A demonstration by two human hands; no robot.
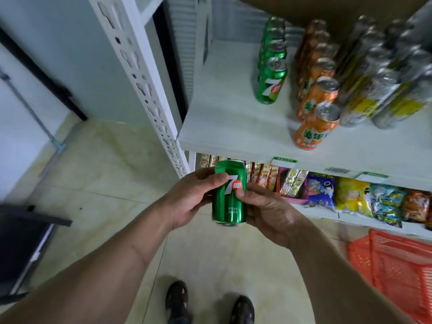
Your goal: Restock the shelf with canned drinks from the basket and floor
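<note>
pale floor tiles [112, 174] fill the lower field, and a white shelf [224, 127] with a perforated upright [149, 90] occupies the sector from 12 to 3 o'clock. a green can [229, 191], printed with a white 7 and a red dot, is held upright near the centre, just in front of the shelf edge. it is gripped from both sides: the left hand [191, 197] is curled round its 9 o'clock flank with the thumb across the label, and the right hand [266, 206] is wrapped round its 3 o'clock flank, thumb on the front. the can appears undented, and its outline is slightly blurred. at 1 o'clock a row of green cans [272, 59] is already standing on the shelf, with a row of orange cans [315, 99] beside it and rows of tall silver-and-yellow cans [378, 78] at 2 o'clock. bare shelf is left in front of the green row, so restocking is judged partly done, the held can not yet placed. snack packets [350, 197] are seen on the level below. a red basket [397, 267] sits at 4 o'clock; no cans are visible in it.
</note>
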